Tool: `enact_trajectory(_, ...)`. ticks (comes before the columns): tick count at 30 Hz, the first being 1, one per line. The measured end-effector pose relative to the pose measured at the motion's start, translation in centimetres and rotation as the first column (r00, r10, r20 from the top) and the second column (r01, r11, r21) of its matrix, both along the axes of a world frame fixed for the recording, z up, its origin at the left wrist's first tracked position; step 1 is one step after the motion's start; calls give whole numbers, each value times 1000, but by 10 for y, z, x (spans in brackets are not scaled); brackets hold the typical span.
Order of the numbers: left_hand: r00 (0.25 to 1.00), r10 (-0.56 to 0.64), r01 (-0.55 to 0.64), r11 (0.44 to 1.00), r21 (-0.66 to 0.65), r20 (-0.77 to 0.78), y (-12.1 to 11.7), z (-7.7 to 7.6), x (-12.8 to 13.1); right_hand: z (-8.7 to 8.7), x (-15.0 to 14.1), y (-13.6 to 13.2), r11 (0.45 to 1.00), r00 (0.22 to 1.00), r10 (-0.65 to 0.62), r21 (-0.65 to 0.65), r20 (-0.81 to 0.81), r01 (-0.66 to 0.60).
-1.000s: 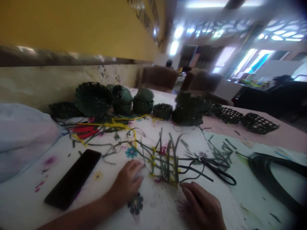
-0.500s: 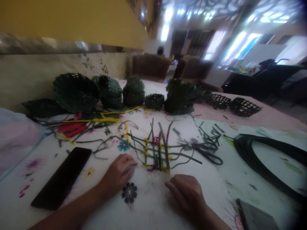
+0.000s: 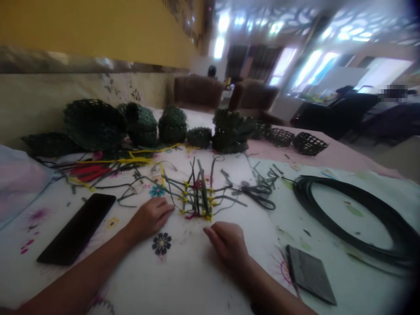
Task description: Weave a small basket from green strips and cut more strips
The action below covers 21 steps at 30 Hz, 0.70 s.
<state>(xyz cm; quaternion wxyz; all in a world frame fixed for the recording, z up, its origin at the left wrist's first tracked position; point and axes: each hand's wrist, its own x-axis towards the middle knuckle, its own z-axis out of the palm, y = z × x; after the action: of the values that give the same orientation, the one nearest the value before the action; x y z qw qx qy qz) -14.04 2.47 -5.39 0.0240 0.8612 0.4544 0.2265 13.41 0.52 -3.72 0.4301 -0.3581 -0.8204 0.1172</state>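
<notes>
A small open lattice of dark green strips point(image 3: 204, 192) lies flat on the flowered cloth, its crossings tied with yellow and dark red bits. Long loose strip ends stick out on its far side and both flanks. At its near left rests my left hand point(image 3: 149, 220), fingers loosely curled together, with nothing seen in them. My right hand point(image 3: 228, 245) lies just in front of the lattice's near right corner, closed in a loose fist, apart from the strips; nothing shows in it. A bundle of folded strips point(image 3: 259, 194) sits right of the lattice.
Dark woven baskets point(image 3: 95, 124) line the back. A black phone point(image 3: 78, 229) lies at left, near red and yellow strips point(image 3: 90, 171). To the right are a big coil of dark strip point(image 3: 305, 205) and a flat grey block point(image 3: 310, 273). Chairs point(image 3: 198, 92) stand behind.
The view has swung to the right, so the table things appear further left. My right hand sits slightly differently, its fist turned more inward. The lattice looks unchanged.
</notes>
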Motion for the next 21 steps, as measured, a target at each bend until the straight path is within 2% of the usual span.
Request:
enact_trajectory(7,1000,27,-27,1000,9,12,1,0,-1,-1,0,3,992,994,-110,62,-18,111)
enact_trajectory(10,999,30,-31,999,29,14,0,-1,-2,2,4,8,968,971,-235,78,-49,238)
enact_trajectory(12,999,29,-30,999,36,23,-1,-2,-3,9,15,16,925,926,-365,81,-93,372)
enact_trajectory(14,999,31,-32,999,38,29,-1,-3,-4,22,39,24,851,850,-508,72,-139,521)
enact_trajectory(17,999,48,-49,998,42,24,-1,-3,-6,44,97,27,693,689,-707,38,-161,720)
enact_trajectory(19,998,62,-62,997,42,0,-1,-2,-6,53,147,19,565,561,-818,3,-129,825)
enact_trajectory(21,996,84,-83,995,46,-15,-2,-1,-5,56,199,3,412,409,-910,-40,-66,910)
